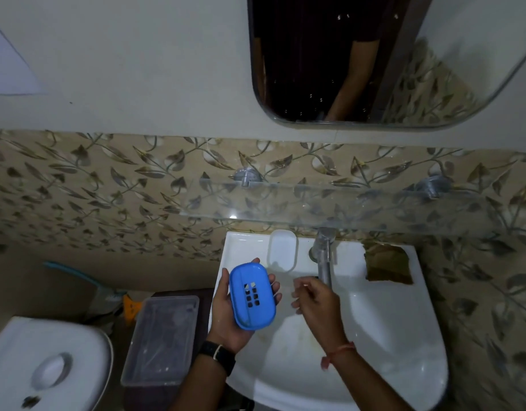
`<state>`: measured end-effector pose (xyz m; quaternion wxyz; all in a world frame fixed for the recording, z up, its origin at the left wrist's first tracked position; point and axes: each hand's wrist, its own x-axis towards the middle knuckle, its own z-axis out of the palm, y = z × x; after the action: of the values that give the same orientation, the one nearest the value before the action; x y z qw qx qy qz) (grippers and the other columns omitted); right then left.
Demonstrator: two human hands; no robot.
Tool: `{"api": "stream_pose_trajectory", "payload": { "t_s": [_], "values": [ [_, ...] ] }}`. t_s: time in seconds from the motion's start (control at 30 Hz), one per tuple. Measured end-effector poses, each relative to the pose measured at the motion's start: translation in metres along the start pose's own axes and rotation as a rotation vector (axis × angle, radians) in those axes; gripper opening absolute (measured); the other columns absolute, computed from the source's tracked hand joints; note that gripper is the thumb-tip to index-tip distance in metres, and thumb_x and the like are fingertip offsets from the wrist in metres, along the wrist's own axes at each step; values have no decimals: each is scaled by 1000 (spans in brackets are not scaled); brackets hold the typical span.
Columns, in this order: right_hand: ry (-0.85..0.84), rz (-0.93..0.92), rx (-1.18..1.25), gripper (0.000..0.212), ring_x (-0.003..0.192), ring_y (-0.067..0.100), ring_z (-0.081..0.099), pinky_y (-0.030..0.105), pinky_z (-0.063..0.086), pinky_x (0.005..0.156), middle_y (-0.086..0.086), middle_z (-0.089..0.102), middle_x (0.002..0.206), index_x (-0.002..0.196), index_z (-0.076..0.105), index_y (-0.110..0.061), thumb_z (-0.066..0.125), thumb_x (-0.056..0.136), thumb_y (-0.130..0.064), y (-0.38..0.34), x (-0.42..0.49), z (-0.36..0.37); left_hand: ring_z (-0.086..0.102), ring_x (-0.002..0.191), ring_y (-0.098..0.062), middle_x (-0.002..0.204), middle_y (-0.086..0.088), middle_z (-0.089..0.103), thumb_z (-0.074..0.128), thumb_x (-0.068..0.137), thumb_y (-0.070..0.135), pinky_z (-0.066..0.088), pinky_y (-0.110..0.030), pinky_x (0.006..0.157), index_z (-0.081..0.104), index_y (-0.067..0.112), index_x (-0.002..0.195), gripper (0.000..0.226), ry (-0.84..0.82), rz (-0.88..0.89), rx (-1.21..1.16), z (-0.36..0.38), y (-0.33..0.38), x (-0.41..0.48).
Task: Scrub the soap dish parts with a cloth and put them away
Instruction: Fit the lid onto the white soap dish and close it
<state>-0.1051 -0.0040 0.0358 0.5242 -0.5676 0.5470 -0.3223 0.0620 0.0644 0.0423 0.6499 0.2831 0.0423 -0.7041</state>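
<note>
While leaning over the white ceramic washbasin [404, 336], the person is cradling a blue oval plastic soap dish insert with square drain holes [252, 295] in the left hand [230, 318], fingers curled round its edges, black watch on that wrist. That piece is sitting over the basin's left rim. The right hand [313, 301] is hanging over the bowl, fingers loosely bent and holding nothing as far as I can see, red thread on the wrist. Just past it, a chrome tap [324, 256] is standing, with a clear rounded plastic soap dish tray [282, 251] resting on the basin ledge beside it. Further back, a clear glass shelf [330, 206] is running along the leaf-patterned tiles.
</note>
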Motion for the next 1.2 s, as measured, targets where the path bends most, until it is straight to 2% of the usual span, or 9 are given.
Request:
{"api": "stream_pose_trajectory", "payload": {
  "t_s": [0.1, 0.2, 0.4, 0.47, 0.67, 0.83, 1.03, 1.1, 1.2],
  "values": [
    [-142, -7, -294, 45, 71, 15, 68, 23, 56, 68, 5, 70, 82, 133, 53, -28, 63, 92, -11, 10, 36, 16, 65, 105, -37, 117, -22, 67, 44, 94, 67, 51, -52, 100, 61, 16, 140, 70, -14, -17, 6, -1, 5, 0],
    [-213, 9, -482, 61, 90, 20, 68, 27, 55, 83, 3, 68, 102, 142, 45, -29, 64, 88, -8, 23, 61, 31, 65, 103, -36, 118, -22, 65, 44, 94, 69, 54, -51, 95, 58, 17, 143, 72, -20, -28, 4, -3, 8, -1],
    [-158, -102, -617, 14, 86, 20, 65, 26, 49, 74, 3, 66, 89, 92, 60, -15, 72, 85, -11, 51, 73, 38, 65, 102, -36, 117, -22, 65, 43, 95, 69, 52, -51, 95, 57, 17, 144, 73, -30, -48, 2, -9, 13, -3],
    [-126, -110, -557, 20, 77, 16, 62, 29, 51, 70, -2, 63, 79, 80, 56, -19, 75, 84, -17, 51, 64, 38, 65, 103, -36, 118, -23, 65, 45, 94, 69, 52, -51, 95, 56, 17, 145, 73, -32, -42, 21, -11, 16, -3],
    [-91, -196, -395, 40, 74, 9, 55, 14, 49, 62, -7, 52, 80, 72, 42, -34, 81, 76, -42, 42, -5, 10, 67, 101, -36, 118, -23, 66, 43, 96, 68, 53, -52, 93, 56, 17, 144, 72, -21, -2, 43, -11, 23, 2],
    [-45, -205, -413, 56, 75, 3, 51, 10, 37, 56, -9, 47, 79, 63, 35, -24, 80, 68, -57, 28, -55, -33, 67, 99, -37, 115, -23, 67, 45, 93, 67, 53, -51, 92, 61, 17, 140, 71, -40, -13, 64, 11, 17, 7],
    [-262, -154, -428, 49, 129, 14, 47, 25, 45, 93, -6, 48, 140, 61, 44, -30, 84, 60, -58, -10, -79, -85, 66, 103, -36, 120, -21, 66, 47, 93, 68, 54, -51, 95, 60, 19, 141, 70, -95, -41, 88, 40, 0, 4],
    [-321, -158, -480, 47, 122, 4, 49, 19, 45, 91, -18, 48, 134, 63, 47, -34, 82, 57, -65, -25, -82, -98, 66, 104, -37, 122, -22, 65, 46, 94, 68, 54, -51, 95, 58, 19, 143, 70, -107, -42, 100, 47, -6, 1],
    [-331, -171, -560, 44, 88, 1, 55, 11, 44, 68, -15, 57, 98, 66, 47, -33, 81, 57, -61, -41, -77, -108, 67, 103, -37, 120, -22, 66, 44, 95, 68, 54, -51, 93, 59, 18, 143, 71, -128, -34, 108, 56, -14, -5]
  ]
}}
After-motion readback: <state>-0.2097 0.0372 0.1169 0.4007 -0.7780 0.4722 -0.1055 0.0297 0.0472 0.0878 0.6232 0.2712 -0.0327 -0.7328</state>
